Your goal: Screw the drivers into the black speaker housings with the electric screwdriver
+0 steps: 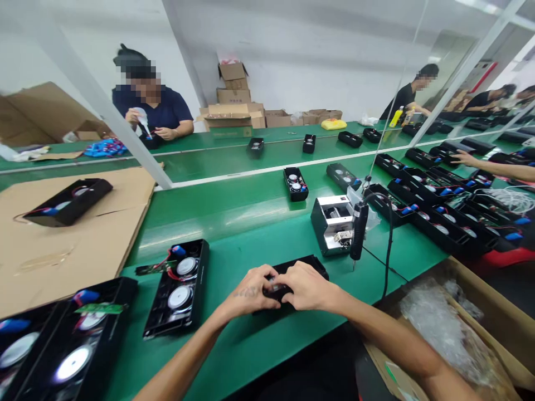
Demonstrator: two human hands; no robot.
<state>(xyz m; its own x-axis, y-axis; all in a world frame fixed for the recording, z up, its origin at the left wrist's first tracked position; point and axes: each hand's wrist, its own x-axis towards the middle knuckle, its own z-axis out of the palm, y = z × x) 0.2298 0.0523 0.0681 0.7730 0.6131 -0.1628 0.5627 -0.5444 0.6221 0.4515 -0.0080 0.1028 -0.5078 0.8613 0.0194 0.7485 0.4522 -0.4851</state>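
A black speaker case (311,262) lies on the green bench in front of me, mostly covered by my hands. My left hand (253,291) reaches in from the left, its fingers curled together over the middle of the case. From the right, my right hand (307,285) meets it, thumb and fingers bent and closed. A small dark part shows between the fingertips, too hidden to name. Left of my hands is an open speaker case (199,301) with two round silver speakers, a blue battery (179,251) and a circuit board (152,269) hanging over its side.
An electric screwdriver (358,231) hangs at the right, beside a metal screw feeder (330,223). Several open cases (443,225) crowd the right; others (112,334) stand at lower left near flat cardboard (83,245). A box with plastic bags (451,328) is lower right. Co-workers (152,111) sit opposite.
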